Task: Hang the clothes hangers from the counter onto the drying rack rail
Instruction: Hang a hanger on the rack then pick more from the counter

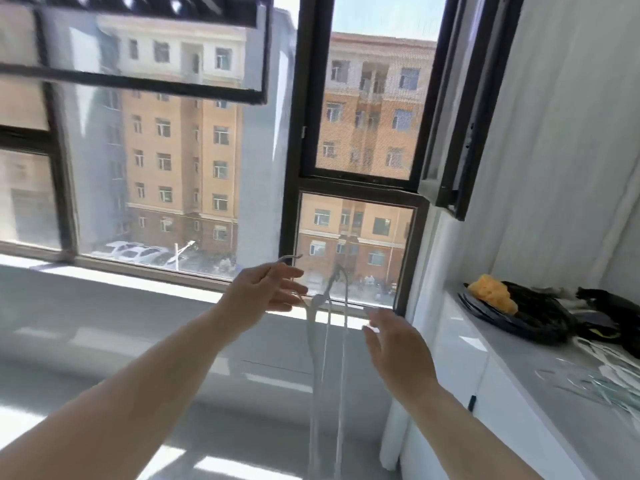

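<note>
Clothes hangers (318, 302), white ones, two or three in a bunch, dangle in front of the window with their long axis near straight down and wire hooks uppermost. The left grip (268, 294) has them at the top. Its fingers are loosely curled about one hook, whose tip pokes out above the knuckles, and a second hook stands free just right of the fingertips. The right grip (398, 344) is spread wide and holds nothing; it hovers just beside the dangling shafts, on the bench side.

So the free hook lies between the two hands, nearer the left, up and to the left of the right palm. The rail must be overhead. Dark bars at the very top edge may be it, but I cannot tell. My guess is that one hanger gets parted off and lifted hook-first. Spare hangers (595, 379), pale and blurred, lie on the bench (519, 368) to the right.
</note>
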A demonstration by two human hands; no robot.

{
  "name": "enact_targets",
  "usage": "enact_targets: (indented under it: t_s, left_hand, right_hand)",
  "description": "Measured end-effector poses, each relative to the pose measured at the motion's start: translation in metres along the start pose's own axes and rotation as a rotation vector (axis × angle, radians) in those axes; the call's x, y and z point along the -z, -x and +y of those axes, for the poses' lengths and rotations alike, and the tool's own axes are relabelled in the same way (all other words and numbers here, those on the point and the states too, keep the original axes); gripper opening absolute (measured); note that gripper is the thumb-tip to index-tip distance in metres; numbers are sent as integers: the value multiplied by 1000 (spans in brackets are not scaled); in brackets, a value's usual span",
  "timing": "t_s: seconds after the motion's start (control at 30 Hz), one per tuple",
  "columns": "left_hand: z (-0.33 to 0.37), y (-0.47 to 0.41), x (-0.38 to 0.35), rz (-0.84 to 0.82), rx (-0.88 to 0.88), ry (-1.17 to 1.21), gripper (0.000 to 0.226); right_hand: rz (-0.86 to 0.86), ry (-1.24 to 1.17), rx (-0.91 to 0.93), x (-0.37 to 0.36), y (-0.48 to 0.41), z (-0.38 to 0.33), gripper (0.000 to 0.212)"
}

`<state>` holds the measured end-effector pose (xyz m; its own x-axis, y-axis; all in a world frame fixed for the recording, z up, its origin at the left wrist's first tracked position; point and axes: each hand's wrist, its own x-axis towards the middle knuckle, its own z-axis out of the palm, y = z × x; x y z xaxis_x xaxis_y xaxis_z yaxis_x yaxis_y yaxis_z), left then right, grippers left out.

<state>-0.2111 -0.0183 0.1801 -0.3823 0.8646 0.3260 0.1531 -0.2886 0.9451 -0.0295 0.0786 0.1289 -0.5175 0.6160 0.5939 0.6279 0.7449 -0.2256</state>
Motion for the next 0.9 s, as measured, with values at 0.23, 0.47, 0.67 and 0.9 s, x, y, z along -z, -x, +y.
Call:
enact_targets:
  t_s: [0.23, 0.47, 0.67, 0.9]
  left_hand:
    - [36, 71, 187, 129, 74, -174, 27]
    - [69, 160, 395, 448, 91, -450, 27]
    - [83, 210, 539, 720, 145, -568, 28]
    - [91, 215, 678, 870, 158, -711, 19]
  right_hand:
    - [-240, 4, 426, -81, -53, -190, 55]
    - [-410, -267, 685, -163, -74, -430, 25]
    - [-490, -537, 702, -219, -95, -578, 15]
    - [-604, -652, 797, -280, -152, -725, 10]
